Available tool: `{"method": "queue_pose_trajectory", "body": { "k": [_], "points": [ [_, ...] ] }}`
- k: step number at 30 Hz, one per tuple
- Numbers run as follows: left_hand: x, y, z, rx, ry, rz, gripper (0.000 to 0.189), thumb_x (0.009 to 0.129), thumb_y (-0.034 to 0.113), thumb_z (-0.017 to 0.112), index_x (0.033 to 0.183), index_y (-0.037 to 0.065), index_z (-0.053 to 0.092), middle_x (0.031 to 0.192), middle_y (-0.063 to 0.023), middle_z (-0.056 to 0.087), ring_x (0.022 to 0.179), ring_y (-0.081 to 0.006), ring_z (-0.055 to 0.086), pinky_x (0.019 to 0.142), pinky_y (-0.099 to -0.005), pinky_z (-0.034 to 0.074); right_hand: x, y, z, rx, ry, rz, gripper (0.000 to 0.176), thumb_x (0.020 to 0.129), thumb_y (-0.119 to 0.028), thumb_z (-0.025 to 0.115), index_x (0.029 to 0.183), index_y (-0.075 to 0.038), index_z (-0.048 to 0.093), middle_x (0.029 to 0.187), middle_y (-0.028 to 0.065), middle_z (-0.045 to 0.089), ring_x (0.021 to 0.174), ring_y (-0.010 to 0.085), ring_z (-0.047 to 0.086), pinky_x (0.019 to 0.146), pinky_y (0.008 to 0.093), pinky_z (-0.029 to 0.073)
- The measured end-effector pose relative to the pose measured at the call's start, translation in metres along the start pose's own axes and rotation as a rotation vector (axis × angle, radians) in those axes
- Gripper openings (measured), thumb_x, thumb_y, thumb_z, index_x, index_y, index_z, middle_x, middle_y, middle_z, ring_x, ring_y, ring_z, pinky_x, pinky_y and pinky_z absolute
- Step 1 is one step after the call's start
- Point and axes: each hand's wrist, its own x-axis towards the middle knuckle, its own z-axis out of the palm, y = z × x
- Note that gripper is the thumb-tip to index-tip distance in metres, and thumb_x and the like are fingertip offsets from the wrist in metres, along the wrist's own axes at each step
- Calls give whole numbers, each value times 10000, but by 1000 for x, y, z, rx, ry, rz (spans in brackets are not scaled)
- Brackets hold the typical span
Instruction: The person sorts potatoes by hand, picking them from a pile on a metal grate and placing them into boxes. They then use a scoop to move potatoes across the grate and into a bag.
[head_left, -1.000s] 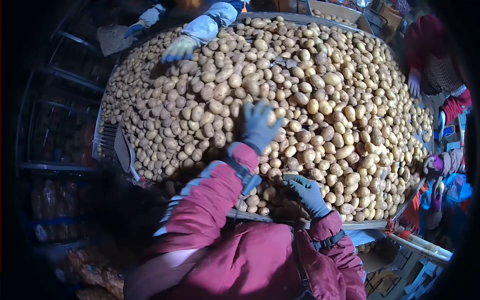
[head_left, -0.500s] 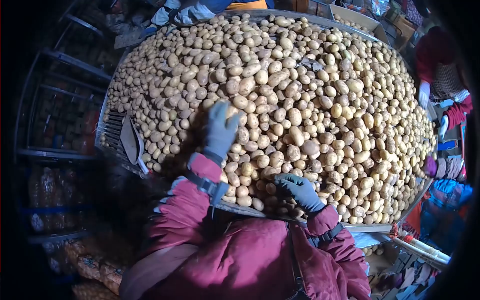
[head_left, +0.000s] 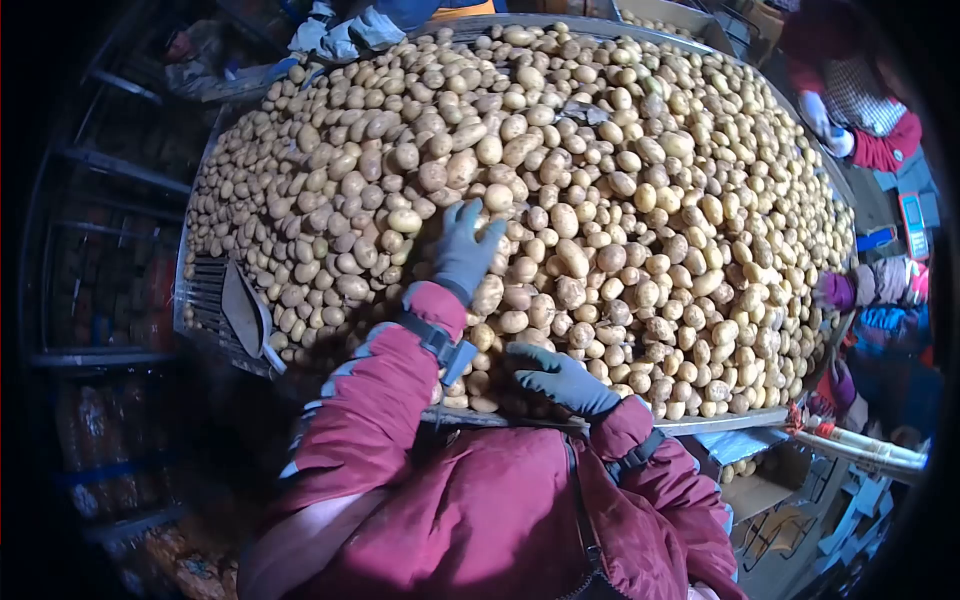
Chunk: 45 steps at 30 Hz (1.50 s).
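Note:
A big heap of potatoes (head_left: 560, 215) covers a metal-edged table (head_left: 720, 424). My left hand (head_left: 468, 248), in a grey glove, reaches over the middle of the heap, thumb and fingers apart, touching potatoes; nothing shows held in it. My right hand (head_left: 562, 380), also gloved, is low over the near edge of the heap with its fingers pointing left and spread, and no potato shows in it. What lies under its palm is hidden.
A metal scoop (head_left: 243, 310) lies on slats at the left. At the right, a co-worker's gloved hands (head_left: 826, 125) are by the table edge; another person's purple glove (head_left: 836, 291) touches the heap. A box of potatoes (head_left: 765, 470) stands below right. Poles (head_left: 870, 448) jut out.
The view has shifted. My left hand has moved further up the heap, and my right hand has moved left along the near edge. The co-worker's hands at the right have come together.

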Motion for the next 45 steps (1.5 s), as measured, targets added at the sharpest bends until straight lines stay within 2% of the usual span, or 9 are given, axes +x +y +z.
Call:
{"method": "queue_pose_trajectory", "body": {
  "k": [6,13,18,20,21,31,37,41,45],
  "points": [
    [-22,46,81,-74,-43,348,634,863,422,748,1399,142,557,1498,-194,430,1341,-370,480,1076,-439,448,2,16,-12,-203,-64,-269,661,996,-194,634,1560,-35,328,1529,102,455,1399,183,425,1163,337,350],
    [-51,204,-76,-328,-588,187,651,886,396,720,1453,149,517,1555,-136,410,1380,-356,464,1128,-426,403,-17,2,-33,-109,91,-69,425,981,-200,655,1362,-33,568,1270,58,642,1141,156,588,991,302,479],
    [-27,92,-33,-12,-161,440,416,878,216,740,1244,45,639,1338,-184,563,1257,-330,540,1079,-404,438,-35,-11,-60,224,214,-12,369,999,-226,637,1311,-29,651,1247,51,686,1129,138,617,1000,285,491],
    [-2,4,-4,-554,-141,-193,404,864,186,749,1223,44,627,1280,-174,579,1170,-340,565,1042,-427,460,-34,-5,-61,255,204,4,365,999,-216,636,1312,-29,645,1238,54,688,1124,145,620,993,289,497],
    [0,35,-56,-296,242,174,406,878,197,741,1235,47,618,1287,-185,574,1171,-351,568,1033,-427,467,-28,10,-60,135,196,-7,361,1001,-204,631,1314,-24,635,1226,55,690,1113,151,627,978,291,508],
    [64,39,-58,18,-24,-203,622,892,479,667,1422,183,532,1346,-225,544,1208,-423,544,999,-505,459,-15,6,-48,295,267,108,298,1014,-173,561,1281,-73,646,1141,35,705,964,149,662,846,281,544],
    [59,7,24,-38,208,476,493,855,396,760,1252,118,672,1328,-132,545,1241,-285,533,1034,-390,456,-4,-14,-45,285,269,142,338,1002,-205,583,1305,-76,661,1206,62,707,1036,126,651,892,279,533],
    [-2,106,-39,-540,-387,56,404,903,334,726,1209,73,686,1198,-171,674,1036,-269,657,925,-392,525,5,-8,-44,89,275,48,300,999,-188,553,1234,-69,695,1167,76,721,1050,159,662,922,294,527],
    [25,27,6,59,149,519,422,907,320,707,1188,7,669,1187,-206,661,1059,-335,654,950,-424,516,-4,1,-45,-60,263,-119,305,1002,-181,545,1246,-67,689,1178,79,720,1081,187,663,959,313,517]
  ]
}}
